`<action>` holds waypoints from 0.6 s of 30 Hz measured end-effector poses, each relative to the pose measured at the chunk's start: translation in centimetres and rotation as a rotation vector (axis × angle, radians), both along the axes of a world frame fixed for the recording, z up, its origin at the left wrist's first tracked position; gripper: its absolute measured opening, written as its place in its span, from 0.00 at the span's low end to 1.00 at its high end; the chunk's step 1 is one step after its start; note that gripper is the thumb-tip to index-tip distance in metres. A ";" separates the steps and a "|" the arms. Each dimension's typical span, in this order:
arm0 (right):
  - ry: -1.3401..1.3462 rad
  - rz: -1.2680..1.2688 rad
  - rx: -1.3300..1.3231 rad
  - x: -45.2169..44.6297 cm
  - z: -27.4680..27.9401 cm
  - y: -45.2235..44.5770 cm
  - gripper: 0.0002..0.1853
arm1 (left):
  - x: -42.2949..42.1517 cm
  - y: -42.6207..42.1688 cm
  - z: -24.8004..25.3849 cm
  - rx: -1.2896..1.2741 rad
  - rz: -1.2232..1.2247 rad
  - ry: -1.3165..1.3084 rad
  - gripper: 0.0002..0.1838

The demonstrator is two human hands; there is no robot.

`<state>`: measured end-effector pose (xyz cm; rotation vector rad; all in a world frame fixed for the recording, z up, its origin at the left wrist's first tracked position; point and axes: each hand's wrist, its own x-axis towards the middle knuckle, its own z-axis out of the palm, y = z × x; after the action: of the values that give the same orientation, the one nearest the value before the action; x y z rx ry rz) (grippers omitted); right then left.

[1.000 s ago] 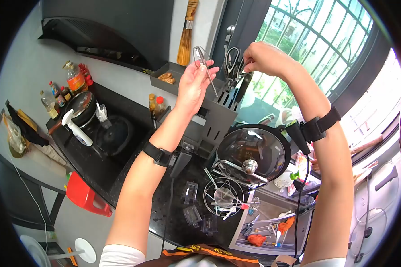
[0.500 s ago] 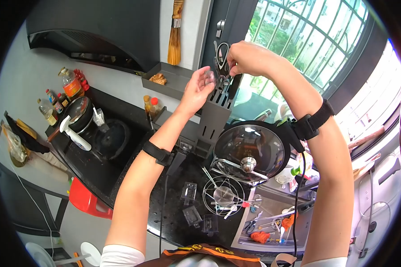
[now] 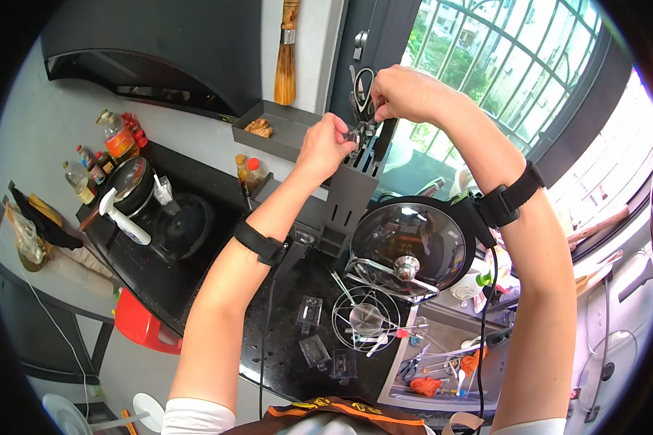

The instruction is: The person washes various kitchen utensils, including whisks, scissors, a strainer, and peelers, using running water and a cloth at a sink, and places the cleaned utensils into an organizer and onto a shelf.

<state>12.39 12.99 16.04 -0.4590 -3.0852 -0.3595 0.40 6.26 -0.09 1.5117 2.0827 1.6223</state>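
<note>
At the top of a grey slotted holder [image 3: 348,194] beside the window [image 3: 471,80], a small cluster of shiny metal pieces [image 3: 368,133] sits between the person's two hands, partly hidden by the fingers. The left hand [image 3: 325,147] comes in from the side, fingers curled with the tips close to the cluster; I cannot tell whether they grip anything. The right hand [image 3: 405,94] bends down over the same spot, its fingertips drawn close together, though what lies between them (if anything) cannot be made out. The step in hand appears to be handling these small pieces at the slots. From here the next move seems to call for fine fingertip control, as the slots look narrow and scissors [image 3: 360,95] and a black handle [image 3: 387,135] stand close by. Just beyond the left hand, a grey tray [image 3: 272,145] on the wall holds a piece of ginger [image 3: 258,128]. Below the holder, a pan with a glass lid [image 3: 413,239] sits near the sink [image 3: 397,362], which contains an orange-red bundle [image 3: 426,386]. Farther out on the black worktop [image 3: 286,362] lie clear plastic cases [image 3: 310,312], with a white spray bottle [image 3: 128,222] standing well apart.
</note>
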 end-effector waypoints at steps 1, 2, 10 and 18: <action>0.000 0.002 0.001 0.0 0.0 0.1 0.09 | 0.0 0.2 -0.4 0.016 0.005 0.022 0.18; 0.031 0.029 0.002 0.2 0.1 0.3 0.09 | -0.1 0.3 -0.8 0.033 0.011 0.043 0.17; 0.127 0.076 -0.039 0.8 1.7 0.6 0.08 | 0.8 -1.4 -1.4 0.157 -0.032 0.052 0.19; 0.191 0.055 0.001 0.5 3.4 0.6 0.05 | 1.0 -1.7 -2.6 0.124 0.037 0.099 0.25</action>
<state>12.86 13.55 19.43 -0.3831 -2.9057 -0.2972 1.39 4.58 -2.64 1.6332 2.1067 1.7548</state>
